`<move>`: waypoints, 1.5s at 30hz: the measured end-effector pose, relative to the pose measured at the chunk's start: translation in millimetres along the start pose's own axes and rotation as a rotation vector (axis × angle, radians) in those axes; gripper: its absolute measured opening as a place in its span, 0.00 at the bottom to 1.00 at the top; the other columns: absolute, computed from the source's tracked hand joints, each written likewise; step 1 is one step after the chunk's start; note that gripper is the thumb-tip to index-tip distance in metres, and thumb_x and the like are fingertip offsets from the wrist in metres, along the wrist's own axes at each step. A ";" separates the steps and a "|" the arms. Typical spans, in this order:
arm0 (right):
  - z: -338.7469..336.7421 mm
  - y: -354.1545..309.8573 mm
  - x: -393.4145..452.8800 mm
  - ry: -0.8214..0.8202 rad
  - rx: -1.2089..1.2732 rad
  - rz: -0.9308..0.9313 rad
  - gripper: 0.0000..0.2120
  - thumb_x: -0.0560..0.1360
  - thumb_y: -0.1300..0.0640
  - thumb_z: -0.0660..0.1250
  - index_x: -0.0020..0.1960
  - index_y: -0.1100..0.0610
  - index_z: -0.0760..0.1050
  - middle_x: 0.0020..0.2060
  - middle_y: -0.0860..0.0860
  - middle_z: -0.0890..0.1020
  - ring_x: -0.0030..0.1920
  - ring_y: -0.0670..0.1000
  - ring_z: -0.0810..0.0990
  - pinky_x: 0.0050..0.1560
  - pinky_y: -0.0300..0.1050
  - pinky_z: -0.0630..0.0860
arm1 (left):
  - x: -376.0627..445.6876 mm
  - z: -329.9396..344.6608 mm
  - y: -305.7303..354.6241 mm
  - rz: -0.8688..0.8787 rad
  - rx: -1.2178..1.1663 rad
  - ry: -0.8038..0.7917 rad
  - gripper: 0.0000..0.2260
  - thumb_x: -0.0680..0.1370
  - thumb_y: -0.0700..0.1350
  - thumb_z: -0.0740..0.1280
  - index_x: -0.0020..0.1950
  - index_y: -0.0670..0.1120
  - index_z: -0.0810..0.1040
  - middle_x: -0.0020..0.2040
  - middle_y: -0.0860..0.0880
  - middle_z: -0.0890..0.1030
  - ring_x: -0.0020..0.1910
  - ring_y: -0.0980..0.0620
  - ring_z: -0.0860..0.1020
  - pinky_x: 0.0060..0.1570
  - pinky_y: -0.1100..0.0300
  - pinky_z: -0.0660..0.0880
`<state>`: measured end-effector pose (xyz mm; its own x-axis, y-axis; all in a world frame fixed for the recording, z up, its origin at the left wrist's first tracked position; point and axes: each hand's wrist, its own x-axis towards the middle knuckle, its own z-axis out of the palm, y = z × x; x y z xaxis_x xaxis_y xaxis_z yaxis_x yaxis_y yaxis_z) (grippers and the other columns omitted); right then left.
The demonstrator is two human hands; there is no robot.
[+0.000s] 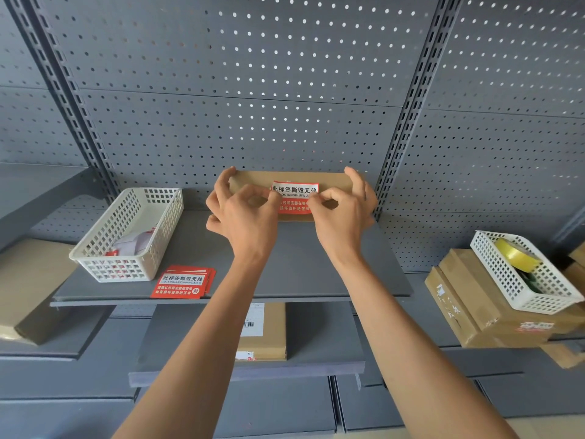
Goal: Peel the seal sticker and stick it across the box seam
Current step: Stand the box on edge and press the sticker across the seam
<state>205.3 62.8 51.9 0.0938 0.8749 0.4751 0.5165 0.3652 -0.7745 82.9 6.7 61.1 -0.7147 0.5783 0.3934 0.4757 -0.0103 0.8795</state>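
A flat brown cardboard box [332, 180] lies at the back of the grey shelf [310, 274], against the pegboard. A red and white seal sticker [295, 193] sits on the box's top face. My left hand [243, 210] pinches the sticker's left edge with thumb and forefinger, the other fingers spread over the box's left end. My right hand [342, 210] pinches the sticker's right edge, its outer fingers on the box's right end. The box seam is hidden under the sticker and hands.
A small stack of spare red seal stickers [182, 282] lies near the shelf's front edge. A white basket [126, 232] with paper scraps stands at left. Right, another white basket [522, 274] with yellow tape rests on brown boxes [468, 312]. A labelled box [262, 334] sits one shelf lower.
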 end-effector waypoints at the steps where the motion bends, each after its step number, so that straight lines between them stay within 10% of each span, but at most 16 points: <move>1: 0.3 -0.3 0.0 0.002 -0.007 0.004 0.12 0.73 0.49 0.72 0.33 0.53 0.80 0.76 0.43 0.68 0.77 0.54 0.57 0.60 0.53 0.54 | 0.0 0.3 0.1 -0.002 0.000 0.003 0.05 0.71 0.53 0.71 0.35 0.56 0.81 0.72 0.61 0.67 0.72 0.53 0.61 0.65 0.47 0.56; 17: 4.1 2.8 2.8 0.020 -0.049 -0.021 0.12 0.72 0.48 0.70 0.32 0.53 0.80 0.75 0.43 0.69 0.75 0.56 0.59 0.66 0.64 0.66 | 2.0 8.8 -5.9 0.044 0.135 0.054 0.07 0.72 0.54 0.70 0.35 0.56 0.81 0.74 0.58 0.66 0.72 0.48 0.62 0.62 0.45 0.58; 45: -5.3 10.6 4.5 0.020 -0.058 -0.103 0.14 0.72 0.48 0.75 0.40 0.55 0.74 0.74 0.43 0.70 0.74 0.56 0.61 0.57 0.53 0.62 | 12.8 -2.7 -20.3 0.182 0.196 -0.011 0.08 0.72 0.56 0.73 0.39 0.54 0.79 0.71 0.55 0.67 0.68 0.46 0.64 0.60 0.45 0.64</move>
<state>215.6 68.9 48.1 0.0542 0.8272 0.5593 0.5722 0.4333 -0.6963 62.7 12.1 48.9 -0.6032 0.5903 0.5363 0.6870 0.0430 0.7254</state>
